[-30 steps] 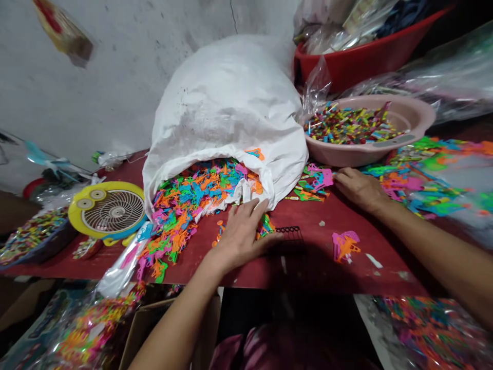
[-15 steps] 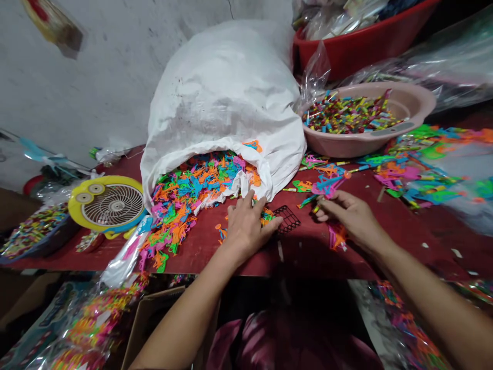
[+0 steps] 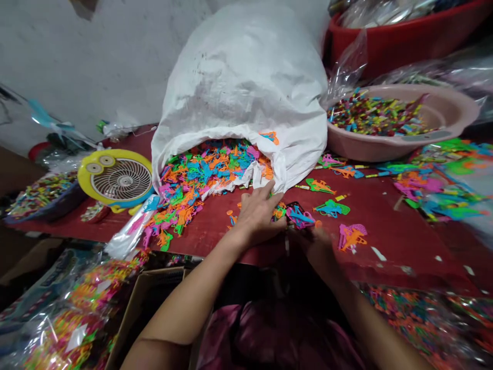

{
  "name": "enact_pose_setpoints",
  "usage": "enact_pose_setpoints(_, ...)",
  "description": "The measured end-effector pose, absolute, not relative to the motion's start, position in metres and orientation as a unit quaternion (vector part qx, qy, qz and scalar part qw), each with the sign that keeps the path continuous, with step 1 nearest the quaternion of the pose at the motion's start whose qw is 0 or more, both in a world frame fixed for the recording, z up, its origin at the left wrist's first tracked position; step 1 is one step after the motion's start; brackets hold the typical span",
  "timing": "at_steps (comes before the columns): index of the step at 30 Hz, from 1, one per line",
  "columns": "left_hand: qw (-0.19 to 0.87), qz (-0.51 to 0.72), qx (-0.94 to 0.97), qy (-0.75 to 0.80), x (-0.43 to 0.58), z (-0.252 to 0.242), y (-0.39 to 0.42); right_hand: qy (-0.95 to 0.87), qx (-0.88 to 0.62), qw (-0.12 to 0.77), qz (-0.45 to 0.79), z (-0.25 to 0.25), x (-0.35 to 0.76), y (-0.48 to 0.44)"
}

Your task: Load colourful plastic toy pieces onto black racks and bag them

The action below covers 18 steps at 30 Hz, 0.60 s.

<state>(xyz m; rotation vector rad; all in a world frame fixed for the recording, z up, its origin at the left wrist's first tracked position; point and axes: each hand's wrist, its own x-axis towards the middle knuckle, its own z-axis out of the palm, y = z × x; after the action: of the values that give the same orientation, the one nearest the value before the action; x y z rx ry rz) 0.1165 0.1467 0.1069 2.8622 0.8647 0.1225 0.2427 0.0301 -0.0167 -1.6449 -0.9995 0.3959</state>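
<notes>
My left hand [image 3: 259, 215] rests on the red tabletop with its fingers spread, beside a few small coloured plastic toy pieces [image 3: 279, 210]. My right hand [image 3: 319, 252] is dark and smeared by motion. At its fingertips is a bundle of pink and blue plastic toy pieces [image 3: 301, 217], over a black plastic grid that is mostly hidden. A blue-green piece [image 3: 333, 207] and a pink and orange pair [image 3: 352, 236] lie to the right. A white sack [image 3: 246, 77] stands behind, with many such pieces [image 3: 215, 167] spilling from its mouth.
A pink basin [image 3: 385, 146] of small coloured tubes stands back right, below a red tub [image 3: 385, 41]. A yellow fan [image 3: 123, 180] and a dark tray [image 3: 69, 200] of tubes are left. Below the table edge are a cardboard box [image 3: 138, 293] and bagged pieces [image 3: 77, 324].
My right hand has moved left towards my left hand with the pink and blue bundle. My left hand stays at about the same spot. The camera view has shifted.
</notes>
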Motion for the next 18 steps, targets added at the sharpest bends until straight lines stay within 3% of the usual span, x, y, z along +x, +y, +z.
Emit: enact_pose_setpoints(18, 0.1, 0.078, 0.956, 0.266, 0.111, 0.099, 0.15, -0.581, -0.617, 0.519, 0.11, -0.022, 0.238, 0.029)
